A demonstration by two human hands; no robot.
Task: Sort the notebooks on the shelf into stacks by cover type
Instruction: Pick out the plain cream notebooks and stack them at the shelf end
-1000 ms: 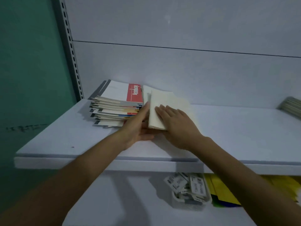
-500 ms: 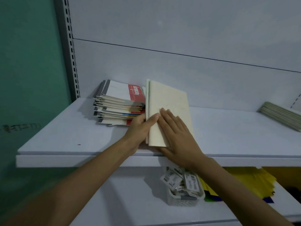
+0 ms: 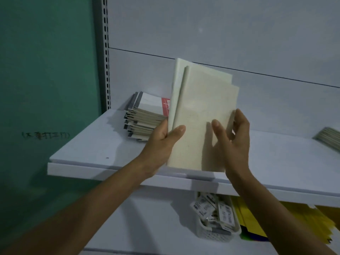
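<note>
Two plain cream notebooks (image 3: pixel 200 111) stand lifted off the white shelf (image 3: pixel 103 150), one behind the other and slightly fanned. My left hand (image 3: pixel 163 142) grips their lower left edge, thumb on the front cover. My right hand (image 3: pixel 233 137) holds the right edge, fingers curled behind and thumb in front. A stack of white notebooks with a red band on top (image 3: pixel 145 118) lies on the shelf at the back left, just behind my left hand. Another stack of pale notebooks (image 3: pixel 329 138) lies at the far right of the shelf.
A white perforated upright (image 3: pixel 105 52) and a green wall (image 3: pixel 46 70) close the left side. Below the shelf sit a white mesh basket of small packets (image 3: pixel 213 218) and yellow sheets (image 3: pixel 257 218). A grey back panel (image 3: pixel 239 43) stands behind.
The cream notebooks rose from lying flat on the shelf to upright in the air. My right hand went from pressing flat on the cover to holding the right edge.
</note>
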